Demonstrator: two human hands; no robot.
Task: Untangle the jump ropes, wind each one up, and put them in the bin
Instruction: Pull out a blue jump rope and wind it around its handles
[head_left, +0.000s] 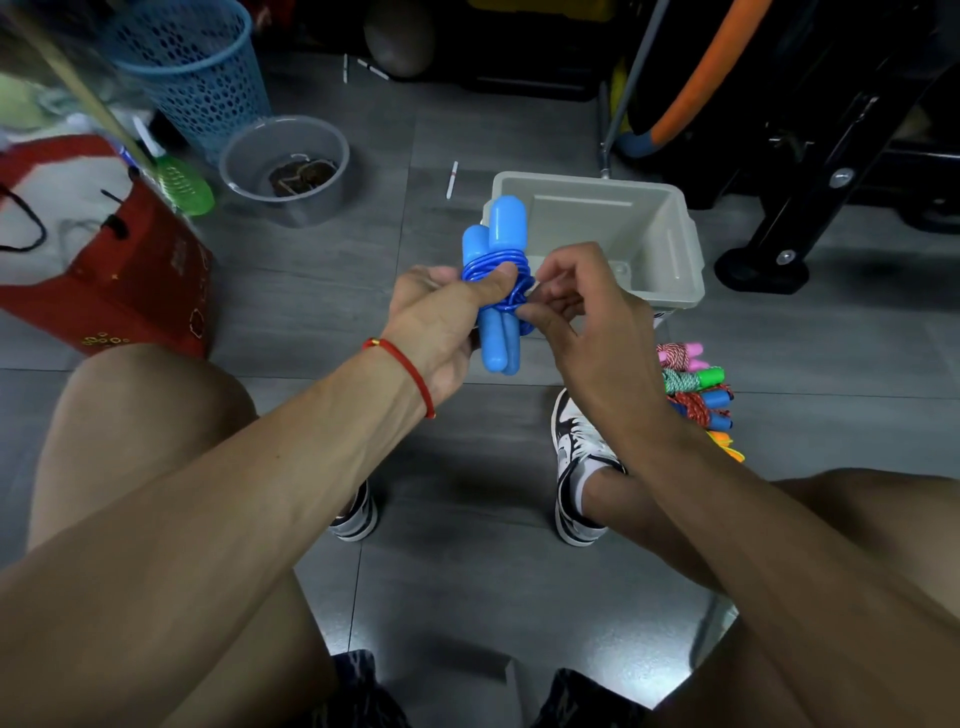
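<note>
Fingers of the left hand (441, 317) are curling around one blue jump rope (500, 291) with two handles; the right hand (582, 306) is pinching its cord before one grey bin (670, 260).

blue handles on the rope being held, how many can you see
2. Both handles stand side by side, upright, wound with blue cord, in the left hand; the right hand pinches the cord. Other ropes' handles lie in the pile.
</note>
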